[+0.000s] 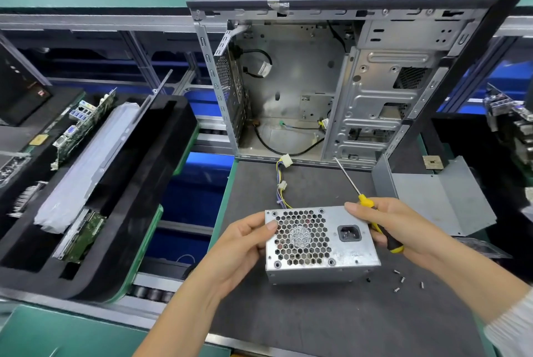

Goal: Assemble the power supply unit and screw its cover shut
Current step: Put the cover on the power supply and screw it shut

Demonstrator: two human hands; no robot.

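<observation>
The power supply unit point(320, 244) sits between both hands: left hand point(245, 244) grips its left edge, right hand point(401, 226) touches its far-right edge while clutching a screwdriver point(380, 229)

An open computer case point(331, 82) stands behind the mat, circuit boards point(83, 125) racked in black foam at left.

The power supply point(321, 244) is set on the mat point(317, 325); behind it the computer case point(331, 85) is stood, screws point(402, 280) are scattered right, trays point(95, 183) left.
</observation>
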